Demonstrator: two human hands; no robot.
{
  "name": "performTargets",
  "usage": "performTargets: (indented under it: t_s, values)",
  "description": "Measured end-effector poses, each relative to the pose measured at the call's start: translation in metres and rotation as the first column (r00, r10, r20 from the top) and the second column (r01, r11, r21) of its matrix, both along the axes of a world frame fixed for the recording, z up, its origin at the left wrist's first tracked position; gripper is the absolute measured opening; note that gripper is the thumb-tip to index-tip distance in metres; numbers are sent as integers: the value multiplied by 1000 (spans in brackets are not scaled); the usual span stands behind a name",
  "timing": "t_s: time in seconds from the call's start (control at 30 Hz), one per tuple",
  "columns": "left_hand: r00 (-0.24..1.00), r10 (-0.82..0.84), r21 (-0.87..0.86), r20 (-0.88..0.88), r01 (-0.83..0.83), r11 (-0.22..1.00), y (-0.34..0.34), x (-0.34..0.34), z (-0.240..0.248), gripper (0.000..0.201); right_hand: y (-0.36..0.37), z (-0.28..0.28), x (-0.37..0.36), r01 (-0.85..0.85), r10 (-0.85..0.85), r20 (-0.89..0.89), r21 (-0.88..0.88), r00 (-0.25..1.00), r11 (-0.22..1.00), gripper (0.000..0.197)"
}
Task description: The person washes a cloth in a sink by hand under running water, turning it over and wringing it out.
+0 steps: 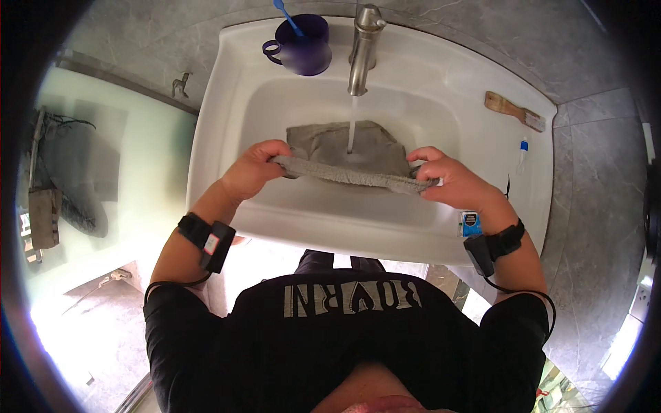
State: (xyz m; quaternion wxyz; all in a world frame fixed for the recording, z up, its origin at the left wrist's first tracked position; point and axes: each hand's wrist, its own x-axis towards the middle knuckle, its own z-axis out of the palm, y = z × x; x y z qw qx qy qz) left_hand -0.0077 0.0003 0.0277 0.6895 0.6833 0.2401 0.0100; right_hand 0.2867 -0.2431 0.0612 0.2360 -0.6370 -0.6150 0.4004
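A grey fleecy cloth (344, 148) stretches between my two hands over the white sink (234, 217). My left hand (256, 168) pinches its near left corner, and my right hand (447, 180) grips the near right corner. The near edge is pulled fairly straight, while the rest of the cloth lies down in the basin. From the metal faucet (365, 55) a stream of water (353, 120) runs onto the middle of the cloth, which looks wet there.
A dark purple mug (306, 55) holding a blue toothbrush (288, 17) stands left of the faucet. On the right ledge lie a wooden-handled brush (513, 110) and a small clear item with a blue cap (523, 155). A blue-and-white packet (470, 224) sits near my right wrist.
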Motion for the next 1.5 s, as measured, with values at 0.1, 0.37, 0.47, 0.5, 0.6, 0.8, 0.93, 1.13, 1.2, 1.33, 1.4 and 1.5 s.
performTargets:
  t_s: [0.1,0.37,0.47,0.5,0.6,0.8,0.93,1.13,1.2,1.33,1.4,1.5]
  values:
    - [971,144,-273,191,-88,958,2,3,29,13,6,28,6,119,-130,-231,-61,964,991,18]
    - [932,345,-425,-113,-359,831,35,43,15,18,52,-32,27,620,-634,-513,-228,579,751,34]
    - [922,308,-378,-234,-378,845,46,53,-22,20,65,-62,28,640,-683,-378,-253,625,725,38]
    - [904,349,-362,-247,-420,832,46,58,-30,22,69,-71,30,641,-686,-377,-258,623,723,38]
    - [796,567,-336,-214,-605,722,37,74,-48,22,78,-85,32,660,-710,-265,-263,652,704,39]
    - [796,440,47,-416,-465,884,27,70,-93,32,71,-102,35,593,-573,267,6,775,805,50]
    - [803,291,471,-520,-15,882,11,73,-97,32,56,-95,15,554,-448,367,-266,815,789,58]
    - [820,157,625,-550,279,729,15,74,-91,28,53,-93,15,469,-362,398,-213,843,857,51]
    - [910,319,229,-267,-261,938,21,66,-76,10,48,-83,30,461,-404,325,-120,855,879,46]
    - [886,439,65,-151,-434,899,26,49,-44,5,46,-47,38,537,-592,-201,-268,781,800,25]
    - [823,547,-98,-152,-563,820,25,49,-17,4,42,-25,37,614,-711,-406,-362,574,702,17]
    - [837,541,-172,-83,-547,819,46,35,3,5,35,-15,51,603,-651,-491,-279,579,747,19]
